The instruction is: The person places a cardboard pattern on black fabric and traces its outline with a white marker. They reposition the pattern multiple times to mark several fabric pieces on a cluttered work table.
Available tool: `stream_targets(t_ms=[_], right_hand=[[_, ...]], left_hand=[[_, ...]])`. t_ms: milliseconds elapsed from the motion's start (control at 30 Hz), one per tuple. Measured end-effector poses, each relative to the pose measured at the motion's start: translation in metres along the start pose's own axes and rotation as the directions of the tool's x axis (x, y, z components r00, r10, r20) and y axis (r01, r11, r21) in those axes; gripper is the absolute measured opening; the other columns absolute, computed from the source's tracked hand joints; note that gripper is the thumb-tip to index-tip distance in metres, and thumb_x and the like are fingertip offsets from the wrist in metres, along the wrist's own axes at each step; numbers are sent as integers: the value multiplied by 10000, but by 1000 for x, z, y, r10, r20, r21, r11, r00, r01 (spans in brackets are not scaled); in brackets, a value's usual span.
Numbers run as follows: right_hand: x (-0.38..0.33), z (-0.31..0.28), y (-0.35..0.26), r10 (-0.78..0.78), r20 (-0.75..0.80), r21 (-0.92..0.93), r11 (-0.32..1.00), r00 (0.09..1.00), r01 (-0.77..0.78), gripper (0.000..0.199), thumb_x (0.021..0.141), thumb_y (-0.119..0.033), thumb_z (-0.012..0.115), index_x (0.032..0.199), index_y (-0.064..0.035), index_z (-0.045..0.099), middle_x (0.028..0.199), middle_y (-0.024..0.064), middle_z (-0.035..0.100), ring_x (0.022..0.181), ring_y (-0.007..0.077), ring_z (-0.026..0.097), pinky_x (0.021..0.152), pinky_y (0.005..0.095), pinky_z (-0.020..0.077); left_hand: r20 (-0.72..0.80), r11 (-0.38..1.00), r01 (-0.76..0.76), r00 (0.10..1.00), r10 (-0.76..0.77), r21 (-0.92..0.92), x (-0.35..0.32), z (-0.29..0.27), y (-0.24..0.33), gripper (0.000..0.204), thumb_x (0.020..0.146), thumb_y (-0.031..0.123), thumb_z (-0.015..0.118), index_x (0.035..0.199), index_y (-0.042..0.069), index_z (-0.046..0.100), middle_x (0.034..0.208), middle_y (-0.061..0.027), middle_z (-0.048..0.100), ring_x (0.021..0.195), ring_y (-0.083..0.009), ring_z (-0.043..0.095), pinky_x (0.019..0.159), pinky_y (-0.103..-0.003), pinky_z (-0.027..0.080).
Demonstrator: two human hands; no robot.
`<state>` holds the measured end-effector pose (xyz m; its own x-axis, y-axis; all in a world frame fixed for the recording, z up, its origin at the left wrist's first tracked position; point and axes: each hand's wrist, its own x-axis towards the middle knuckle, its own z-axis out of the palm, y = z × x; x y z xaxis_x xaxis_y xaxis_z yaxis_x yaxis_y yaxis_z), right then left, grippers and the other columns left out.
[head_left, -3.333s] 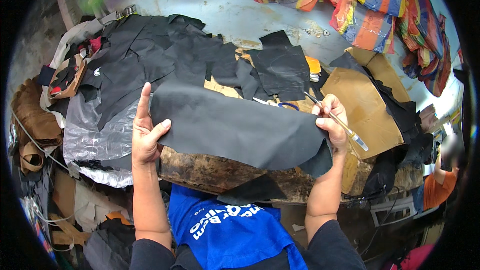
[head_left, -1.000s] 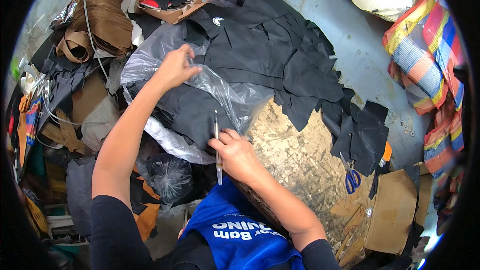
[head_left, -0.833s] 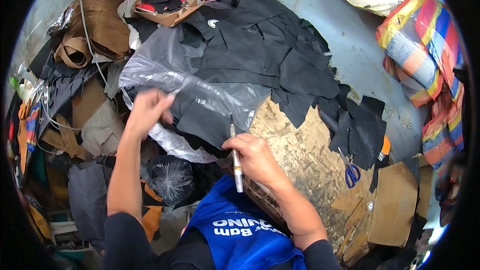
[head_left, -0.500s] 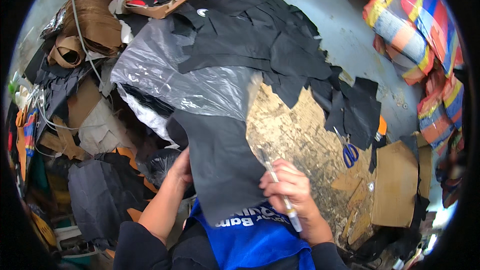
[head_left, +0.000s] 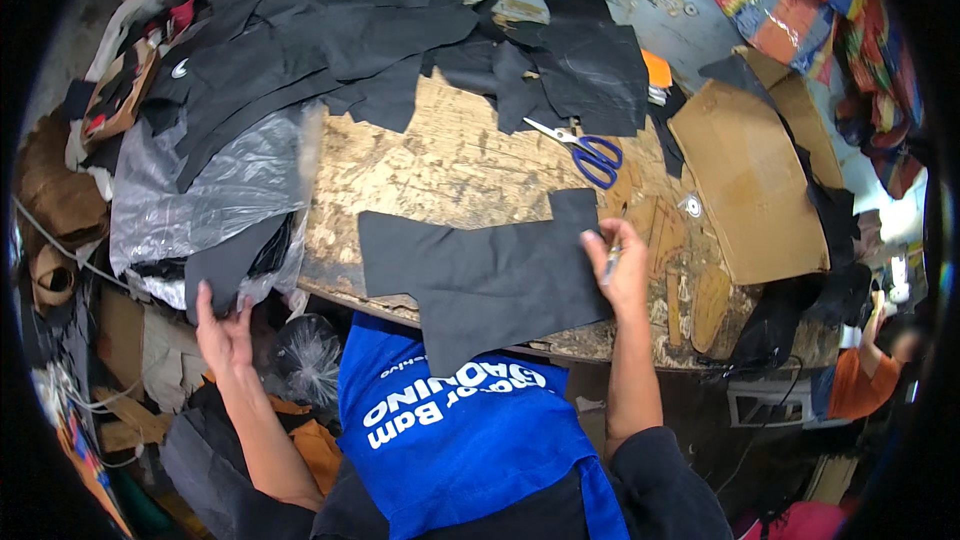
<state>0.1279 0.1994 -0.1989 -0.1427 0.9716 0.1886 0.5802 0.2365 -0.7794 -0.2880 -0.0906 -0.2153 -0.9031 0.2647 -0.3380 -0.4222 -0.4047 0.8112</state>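
Observation:
A large black sheet of leather-like material [head_left: 490, 275] lies across the front of the worn wooden board [head_left: 370, 165], its lower corner hanging over the edge. My right hand [head_left: 624, 265] is at the sheet's right end, closed round a slim pen [head_left: 612, 262]. Off to the left, my left hand [head_left: 226, 338] has its fingers at the lower edge of a smaller black piece [head_left: 232, 262] and grips it. That piece lies over the opening of a clear plastic bag [head_left: 215, 175] with more black material inside. Blue-handled scissors [head_left: 590, 155] rest beyond the sheet.
Black offcuts [head_left: 330, 35] are heaped at the back. On the right stand a cardboard box [head_left: 750, 185] and several tan pattern pieces [head_left: 710, 310]. Bundled striped sacks [head_left: 790, 20] lie at the far right. Another person in an orange top [head_left: 860, 380] is at the right rim.
The view has swung right. The large black sheet now lies on the board, away from my left hand, which has moved left onto a smaller piece. The pen stays in my right hand.

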Motion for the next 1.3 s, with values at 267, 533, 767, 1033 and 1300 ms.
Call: stream_targets(t_ms=[267, 533, 767, 1033, 1300], right_hand=[[-29, 8, -10, -96, -171, -389, 921, 981, 22, 618, 504, -345, 877, 958, -18, 614, 949, 132, 624, 959, 316, 517, 841, 411, 426], [-26, 9, 2, -133, -222, -330, 943, 966, 54, 580, 522, -423, 845, 914, -55, 625, 941, 69, 630, 966, 285, 502, 858, 415, 377], [-24, 17, 28, -185, -305, -262, 959, 934, 105, 279, 650, -67, 708, 914, -10, 637, 950, 137, 640, 952, 305, 545, 825, 399, 417], [-15, 8, 36, 193, -403, 417, 909, 895, -9, 251, 967, -175, 479, 937, 53, 581, 879, 99, 651, 811, 145, 609, 781, 263, 472], [-23, 2, -4, -88, -150, -252, 967, 985, 49, 469, 591, -281, 842, 941, -36, 648, 878, 121, 646, 858, 299, 577, 783, 386, 455]], left_hand=[[314, 977, -94, 937, 152, -192, -75, 48, 47, 421, 884, 241, 573, 1215, -8, 499, 1217, -125, 554, 1082, -251, 555, 957, -454, 435], [978, 938, 331, 206, 38, -106, -74, 228, 55, 485, 923, 307, 471, 1314, 27, 406, 1287, -160, 503, 1164, -304, 503, 999, -518, 373], [994, 806, 587, 109, 24, -84, -95, 248, 34, 493, 902, 299, 454, 1260, -37, 416, 1238, -212, 507, 1118, -345, 521, 958, -581, 391], [384, 705, 160, 745, -546, 691, -38, 131, -47, 355, 716, -36, 563, 1069, -68, 549, 909, -104, 628, 840, -210, 626, 737, -326, 531], [674, 599, -515, 736, -58, 613, -14, 112, -63, 213, 780, -67, 622, 988, -52, 579, 903, -55, 632, 805, -102, 579, 737, -220, 466]])
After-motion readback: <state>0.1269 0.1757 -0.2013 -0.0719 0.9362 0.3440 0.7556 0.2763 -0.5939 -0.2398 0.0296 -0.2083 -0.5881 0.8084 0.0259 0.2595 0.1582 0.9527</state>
